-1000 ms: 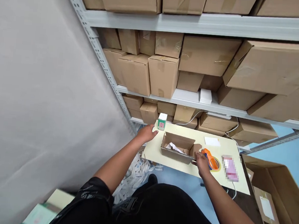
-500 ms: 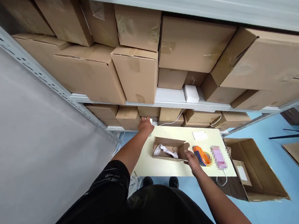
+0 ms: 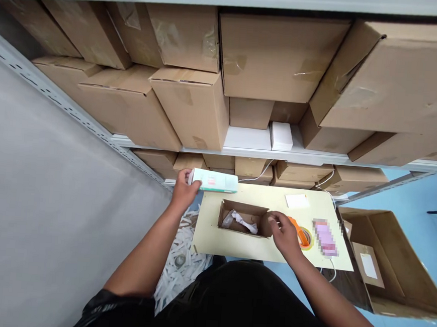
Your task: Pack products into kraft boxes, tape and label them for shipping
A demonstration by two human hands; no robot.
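Observation:
My left hand [image 3: 184, 188] grips one end of a slim pale-green and white carton [image 3: 219, 181], held level above the table's far left corner. In front of me an open small cardboard box [image 3: 246, 206] sits on the table, with crumpled white paper [image 3: 244, 222] inside. At that box's right end is my right hand [image 3: 284, 234], its fingers closed on the edge there. Partly behind this hand lies an orange tape dispenser [image 3: 300, 231] with a yellowish tape roll.
The cream table [image 3: 215, 244] also bears a white card [image 3: 296, 201] and a blurred pink item [image 3: 325, 237]. Shelves of cardboard boxes [image 3: 276, 57] rise beyond it. A large open carton [image 3: 403, 258] stands right; paper strips [image 3: 181, 254] lie below left.
My left hand has brought the pale-green carton up into view and moved left with it. My right hand stays at the small box's right end. The view has shifted slightly.

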